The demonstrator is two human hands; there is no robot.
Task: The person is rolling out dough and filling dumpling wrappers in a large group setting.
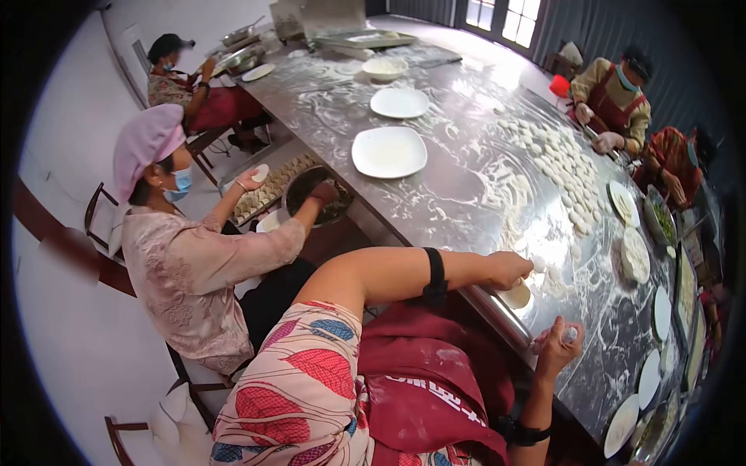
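Observation:
My left hand (509,269) is closed by the near edge of the steel table, at the rim of a thin round dough wrapper (517,296). At its fingertips sits a small white dough piece (538,265). Lower and to the right, my right hand (556,346) is curled into a fist close to the table edge. A pale rounded end (570,334) pokes out of this fist; what it belongs to is mostly hidden. Loose flour lies around both hands on the steel table (458,182).
Many dough pieces (563,167) lie across the table. White plates (390,152) stand left and right. A co-worker (210,256) beside me has one hand in a bowl of filling (330,203), near a tray of dumplings (272,186). Another co-worker (614,109) works opposite.

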